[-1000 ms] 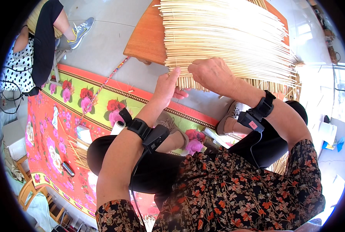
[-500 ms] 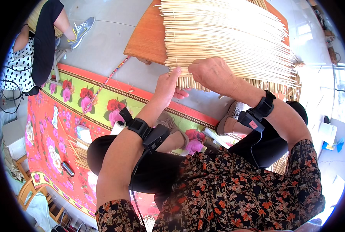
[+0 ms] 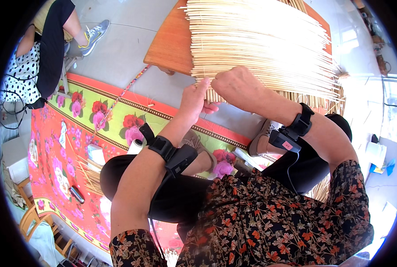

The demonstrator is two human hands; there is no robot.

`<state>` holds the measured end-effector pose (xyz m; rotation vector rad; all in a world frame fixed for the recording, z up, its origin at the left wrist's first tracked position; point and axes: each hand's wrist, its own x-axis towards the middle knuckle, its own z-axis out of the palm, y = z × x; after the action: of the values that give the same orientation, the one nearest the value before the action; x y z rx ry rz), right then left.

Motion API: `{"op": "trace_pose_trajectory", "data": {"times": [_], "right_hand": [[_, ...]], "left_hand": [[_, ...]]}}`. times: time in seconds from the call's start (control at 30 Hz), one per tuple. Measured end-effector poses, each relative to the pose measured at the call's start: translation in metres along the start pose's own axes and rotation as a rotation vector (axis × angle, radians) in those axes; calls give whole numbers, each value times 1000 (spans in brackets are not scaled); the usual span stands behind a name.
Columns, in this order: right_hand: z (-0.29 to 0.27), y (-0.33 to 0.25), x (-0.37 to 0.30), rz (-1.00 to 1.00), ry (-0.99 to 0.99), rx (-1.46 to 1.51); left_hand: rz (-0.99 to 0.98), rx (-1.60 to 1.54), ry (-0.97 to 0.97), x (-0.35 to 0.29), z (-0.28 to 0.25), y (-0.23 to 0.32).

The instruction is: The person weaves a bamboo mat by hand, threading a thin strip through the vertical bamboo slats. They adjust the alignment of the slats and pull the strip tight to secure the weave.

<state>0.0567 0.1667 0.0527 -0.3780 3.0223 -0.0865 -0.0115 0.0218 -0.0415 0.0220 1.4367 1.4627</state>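
Observation:
A mat of pale straw-like stalks [image 3: 234,58], laid side by side, rests on an orange-brown wooden table [image 3: 167,44]. At its near left corner my left hand [image 3: 194,100] pinches the edge, thumb on top and fingers curled below. My right hand [image 3: 237,86] is closed just beside the left thumb, over the near edge of the mat. What its fingers hold is hidden. A thin stitch line runs across the stalks near their left ends. Black straps with small devices sit on both my forearms.
A red floral cloth [image 3: 51,147] covers the floor at left, with a white roll [image 3: 136,146], loose stalks [image 3: 89,178] and a dark oblong object [image 3: 77,195] on it. A braided colourful cord [image 3: 127,87] crosses it. Another person's shoe [image 3: 96,38] is at upper left.
My right hand has moved left, close against the left thumb. My left hand keeps its place at the mat's corner.

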Motion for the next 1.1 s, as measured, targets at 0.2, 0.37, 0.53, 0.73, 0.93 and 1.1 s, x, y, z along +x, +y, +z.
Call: {"op": "trace_pose_trajectory", "data": {"times": [0.2, 0.37, 0.53, 0.73, 0.93, 1.1], "right_hand": [[5, 2, 1, 7, 24, 12], [13, 9, 10, 14, 5, -24], [8, 11, 13, 34, -43, -6], [11, 9, 16, 32, -68, 48], [4, 3, 15, 17, -95, -1], [3, 1, 17, -14, -93, -8]], "left_hand": [[3, -14, 33, 1, 2, -2], [11, -26, 49, -2, 3, -1], [9, -28, 59, -3, 5, -1], [14, -38, 75, -1, 5, -4], [8, 20, 50, 1, 2, -8], [7, 11, 76, 2, 3, -10]]}}
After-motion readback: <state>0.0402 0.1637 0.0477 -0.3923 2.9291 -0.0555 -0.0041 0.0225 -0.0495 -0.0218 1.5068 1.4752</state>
